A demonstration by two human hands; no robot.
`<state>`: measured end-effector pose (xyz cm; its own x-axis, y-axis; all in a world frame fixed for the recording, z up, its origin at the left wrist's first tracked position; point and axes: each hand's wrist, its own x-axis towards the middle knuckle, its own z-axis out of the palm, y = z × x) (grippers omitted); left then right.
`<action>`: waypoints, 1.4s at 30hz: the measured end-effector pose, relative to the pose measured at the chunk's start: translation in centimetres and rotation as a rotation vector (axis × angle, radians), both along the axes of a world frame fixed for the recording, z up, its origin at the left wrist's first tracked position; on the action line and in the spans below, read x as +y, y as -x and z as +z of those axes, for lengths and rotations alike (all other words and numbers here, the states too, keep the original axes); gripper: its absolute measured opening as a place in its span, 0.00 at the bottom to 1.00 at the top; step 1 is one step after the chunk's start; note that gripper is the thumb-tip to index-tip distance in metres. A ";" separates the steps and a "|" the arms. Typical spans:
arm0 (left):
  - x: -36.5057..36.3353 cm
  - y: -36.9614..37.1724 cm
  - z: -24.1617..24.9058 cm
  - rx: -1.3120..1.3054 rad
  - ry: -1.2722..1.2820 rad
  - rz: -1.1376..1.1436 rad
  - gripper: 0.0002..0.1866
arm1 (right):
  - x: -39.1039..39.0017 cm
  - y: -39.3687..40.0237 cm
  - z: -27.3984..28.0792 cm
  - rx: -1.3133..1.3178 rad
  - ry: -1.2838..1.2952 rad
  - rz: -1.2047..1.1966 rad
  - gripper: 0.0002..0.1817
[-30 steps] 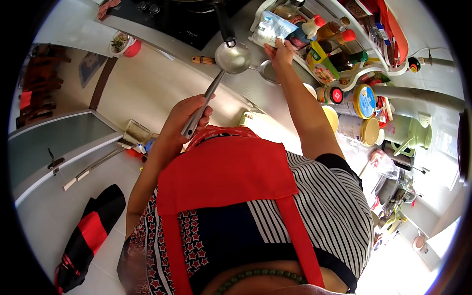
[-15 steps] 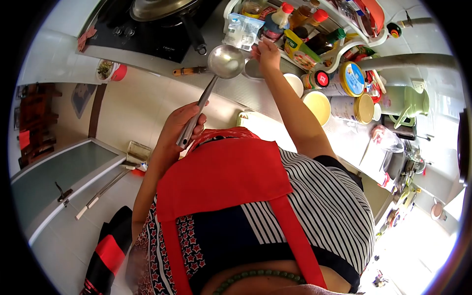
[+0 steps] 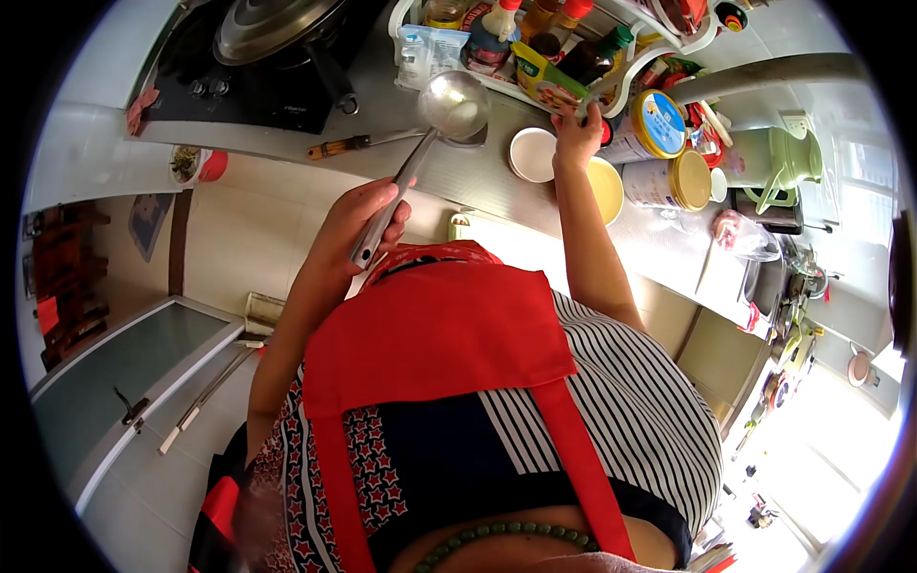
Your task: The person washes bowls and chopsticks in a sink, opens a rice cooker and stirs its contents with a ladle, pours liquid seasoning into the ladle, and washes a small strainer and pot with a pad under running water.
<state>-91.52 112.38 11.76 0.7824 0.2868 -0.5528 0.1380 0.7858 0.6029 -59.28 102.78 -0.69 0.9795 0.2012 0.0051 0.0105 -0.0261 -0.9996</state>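
Note:
My left hand point(image 3: 368, 220) is closed around the handle of a steel ladle point(image 3: 454, 103), whose bowl is raised over the counter. Behind the ladle lies a turner with a wooden handle point(image 3: 338, 147), its blade partly covered. Over at the seasoning rack's near corner, my right hand point(image 3: 579, 143) has its fingers curled about a small jar with a red and black lid point(image 3: 607, 133); the hand hides most of the jar. Beside that hand stand a white bowl point(image 3: 532, 155) and a yellowish bowl point(image 3: 606, 189).
A lidded pan point(image 3: 272, 29) sits on the black hob point(image 3: 239, 100) at upper left. The white rack point(image 3: 516, 91) holds bottles, a salt-like bag point(image 3: 428, 55) and a yellow packet point(image 3: 546, 76). Large tins point(image 3: 659, 124) and a green jug point(image 3: 778, 158) stand to the right.
My right hand has moved right, from beside the clear bag to the small jar, uncovering the white bowl. The left hand still holds the ladle. The view has shifted slightly.

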 end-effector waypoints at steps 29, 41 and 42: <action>0.0 0.6 -0.1 0.027 0.023 0.054 0.18 | 1.9 -3.2 0.9 0.040 -0.397 0.247 0.21; -0.1 -0.2 -0.3 -0.012 0.037 0.025 0.17 | -1.5 1.2 2.7 0.006 -0.144 0.288 0.09; -0.1 -0.4 -0.2 -0.022 0.034 0.016 0.17 | -1.6 2.0 2.6 0.030 -0.135 0.318 0.08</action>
<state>-91.10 112.26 11.53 0.7900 0.2809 -0.5449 0.1116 0.8081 0.5784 -61.28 101.21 1.94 0.8681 0.4958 0.0243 -0.0327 0.1059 -0.9938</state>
